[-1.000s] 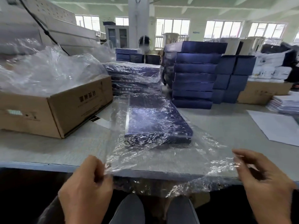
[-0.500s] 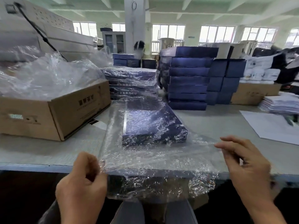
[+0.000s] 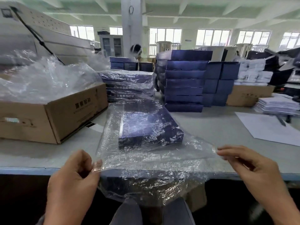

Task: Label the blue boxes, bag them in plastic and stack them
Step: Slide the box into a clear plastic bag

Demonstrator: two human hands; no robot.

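Head view: a blue box lies flat on the bench inside a clear plastic bag. It is straight ahead of both hands and between them, somewhat closer to the left hand than to the right hand. Its long axis runs away from the person, toward the stack of bagged boxes just behind it. Its near short end faces the person and the bag's open end. That loose end reaches past the box and droops over the bench's front edge. Each hand pinches a corner of this loose film between thumb and fingertips, the left low at the bench edge, the right a little higher and farther out, so the plastic is stretched between them. The box sits deep in the bag, so I judge the bagging nearly done. What remains is to fold the spare film toward the box, then lift it forward onto the bagged stack, left of the stack of bare blue boxes. Whether the box carries a label I cannot tell.
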